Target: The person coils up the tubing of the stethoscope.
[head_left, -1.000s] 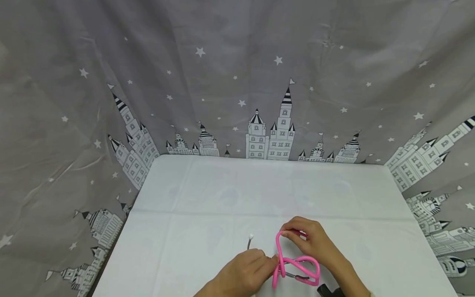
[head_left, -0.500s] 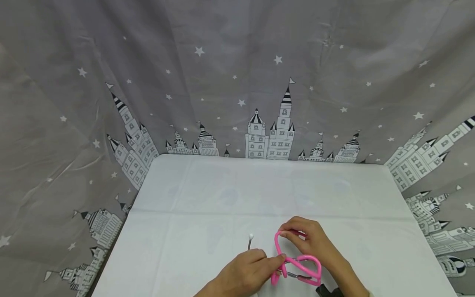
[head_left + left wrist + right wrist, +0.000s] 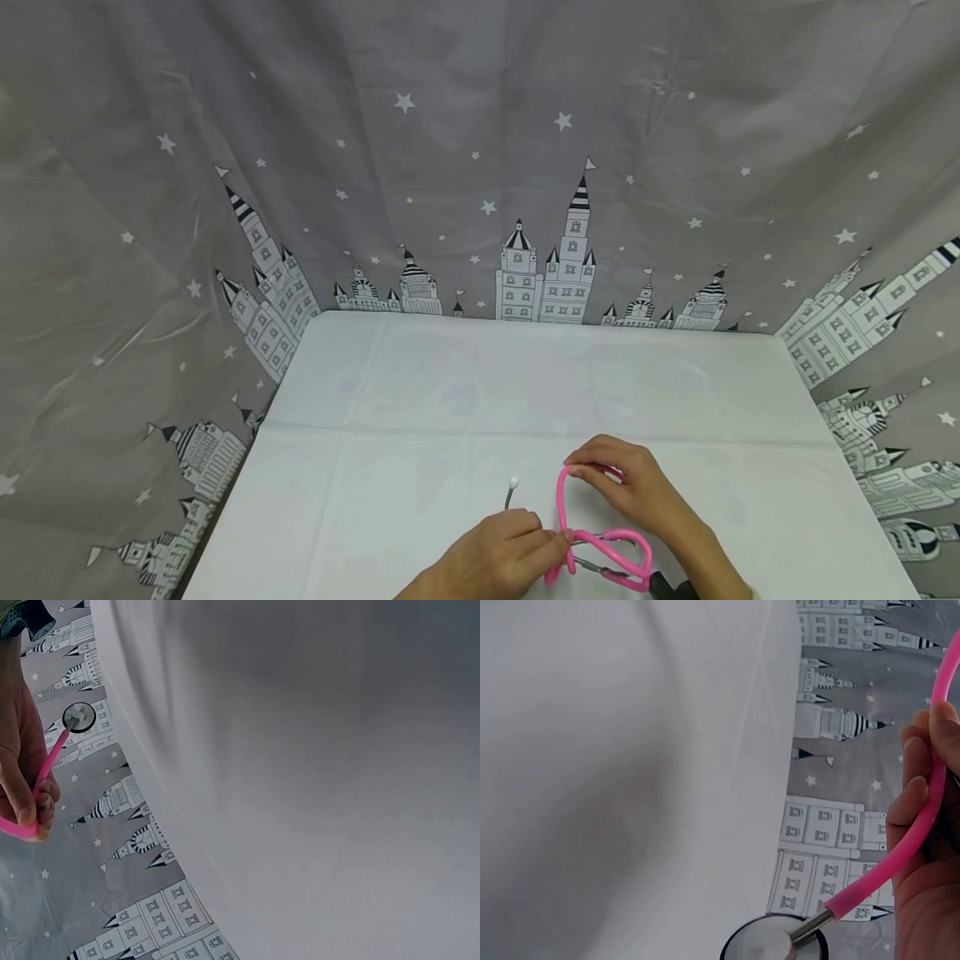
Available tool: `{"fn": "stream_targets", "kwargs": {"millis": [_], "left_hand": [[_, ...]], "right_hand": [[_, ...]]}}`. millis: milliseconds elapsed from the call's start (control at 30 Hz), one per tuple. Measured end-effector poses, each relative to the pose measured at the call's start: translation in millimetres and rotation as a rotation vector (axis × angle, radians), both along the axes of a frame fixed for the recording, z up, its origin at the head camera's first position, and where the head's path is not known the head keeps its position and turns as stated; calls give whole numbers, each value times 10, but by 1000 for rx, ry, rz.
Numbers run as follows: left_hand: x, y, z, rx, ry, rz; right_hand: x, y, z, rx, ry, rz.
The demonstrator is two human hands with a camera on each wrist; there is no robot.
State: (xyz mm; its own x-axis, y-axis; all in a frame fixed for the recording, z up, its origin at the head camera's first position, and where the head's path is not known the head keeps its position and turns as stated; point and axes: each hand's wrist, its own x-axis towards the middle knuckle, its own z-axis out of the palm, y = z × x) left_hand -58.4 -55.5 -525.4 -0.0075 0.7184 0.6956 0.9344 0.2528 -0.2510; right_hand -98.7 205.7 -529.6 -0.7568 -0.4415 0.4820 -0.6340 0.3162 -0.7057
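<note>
Pink stethoscope (image 3: 600,546) and left hand (image 3: 506,550) shift slightly toward the person; left and right hand (image 3: 626,483) grips closed, pinching its tubing, over surface (image 3: 420,450). Probably mid-looping or untangling; next move likely needs crossing steadied.

Free room extends over the surface (image 3: 465,375) toward the grey patterned cloth (image 3: 450,150), whereas looped pink stethoscope tubing (image 3: 561,502) bars direct passage between the left hand (image 3: 504,552) and the right hand (image 3: 624,483).

The white tabletop (image 3: 405,375) bears faint straight creases (image 3: 435,432).
</note>
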Motion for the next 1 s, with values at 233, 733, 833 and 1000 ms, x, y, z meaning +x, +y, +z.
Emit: {"fn": "stream_targets", "kwargs": {"millis": [233, 733, 833, 1000], "left_hand": [[13, -67, -4, -14, -22, 12], [54, -107, 23, -42, -76, 20], [72, -118, 27, -52, -88, 32], [77, -115, 33, -44, -58, 25]], "right_hand": [[-8, 120, 51, 4, -10, 10], [-92, 410, -25, 8, -41, -59], [-102, 466, -56, 7, -31, -89], [-102, 549, -93, 30, -80, -146]]}}
